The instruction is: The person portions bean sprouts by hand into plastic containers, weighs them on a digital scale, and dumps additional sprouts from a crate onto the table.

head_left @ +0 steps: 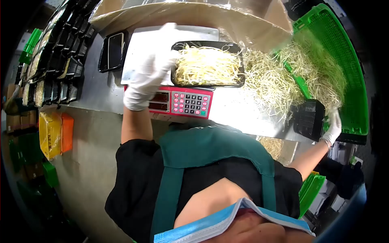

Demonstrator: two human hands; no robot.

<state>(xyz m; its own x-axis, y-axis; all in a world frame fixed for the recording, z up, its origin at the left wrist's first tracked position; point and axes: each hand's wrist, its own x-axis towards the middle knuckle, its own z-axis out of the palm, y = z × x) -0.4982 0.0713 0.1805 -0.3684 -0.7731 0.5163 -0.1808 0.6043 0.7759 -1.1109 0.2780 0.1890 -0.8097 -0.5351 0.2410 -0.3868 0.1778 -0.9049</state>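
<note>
My left hand, in a white glove, is open beside a black tray heaped with bean sprouts. Its fingers stretch forward and the thumb side meets the tray's left edge. The tray rests on the plate of a red scale with a keypad. Far to the right, my right hand, also gloved, is at the loose sprouts by the green crate; its fingers look closed on a few strands, partly hidden. Just left of it, another black tray stands tilted.
Loose sprouts spread from the crate over the metal table. Stacked black trays stand at the left, near a phone-like device in a black tray. A plastic-lined box borders the far side. Yellow and orange bins sit below left.
</note>
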